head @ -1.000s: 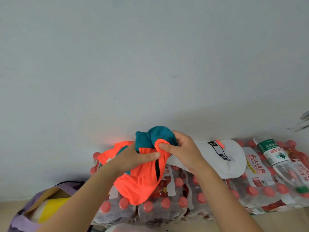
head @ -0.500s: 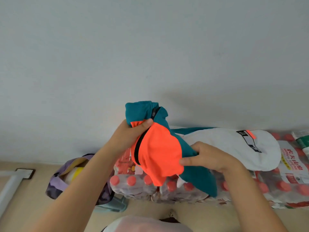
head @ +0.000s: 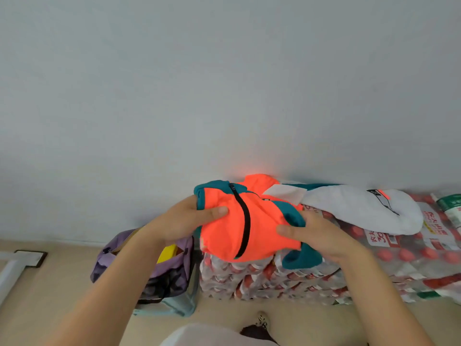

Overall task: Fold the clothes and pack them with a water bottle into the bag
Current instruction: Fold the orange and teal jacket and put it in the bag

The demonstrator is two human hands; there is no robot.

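An orange and teal garment (head: 249, 228) with a black zip, bundled up, is held over the left end of the stacked water-bottle packs (head: 274, 278). My left hand (head: 184, 221) grips its left side, thumb on the orange cloth. My right hand (head: 316, 233) grips its right side at a teal edge. Its white part (head: 361, 211) trails to the right over the packs. A purple bag (head: 172, 268) stands open on the floor to the left of the packs, with something yellow inside. A single water bottle (head: 451, 208) with a green label lies at the far right.
A pale wall rises right behind the packs. The beige floor (head: 62, 295) spreads to the left and in front. A white bar (head: 15, 268) crosses the floor at the far left. My own foot (head: 262, 323) shows at the bottom.
The garment came down from chest height to the top of the packs and turned, so the zip faces up. Both hands kept hold of it. The view widened to show the floor.
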